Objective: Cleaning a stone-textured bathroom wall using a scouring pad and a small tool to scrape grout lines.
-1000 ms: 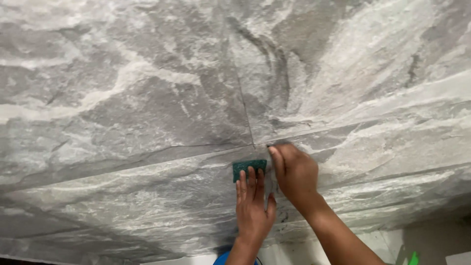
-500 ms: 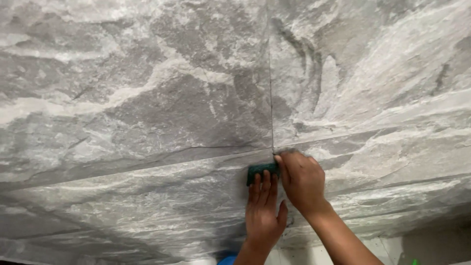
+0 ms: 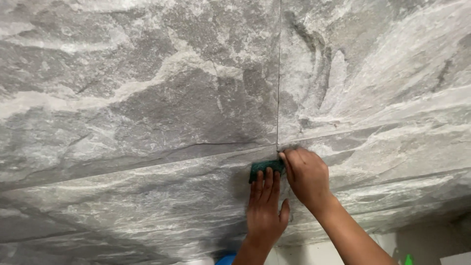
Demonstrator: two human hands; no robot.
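Blue object: a small rounded blue shape [image 3: 226,258] shows at the bottom edge beside the left wrist; too little is in view to tell what it is.
Green object: a small bright green item [image 3: 407,259] sits at the lower right corner, against a pale surface; its kind cannot be told.
Left hand: the left hand [image 3: 265,211] reaches up from the bottom edge, palm toward the tiles, fingers [image 3: 267,182] straight and close together. Fingertips press on the lower edge of the scrub pad. Grip: flat and extended, pressing rather than clasping.
Right hand: the right hand [image 3: 306,176] comes in from the lower right, forearm slanting to the corner. Its fingers curl over the right end of the pad. Grip: narrow, apparently closed on the pad's end, though the hand hides the contact.
Scrub pad: dark green scrub pad [image 3: 265,168], flat against the tile surface, between the two hands, just below the point where the tile joints meet.
Tile surface: grey stone-pattern tiles [image 3: 147,98] with white veining fill the view.
Joints: a vertical joint [image 3: 278,73] runs down to the pad; a slanted cross joint [image 3: 147,164] passes left and right of it.
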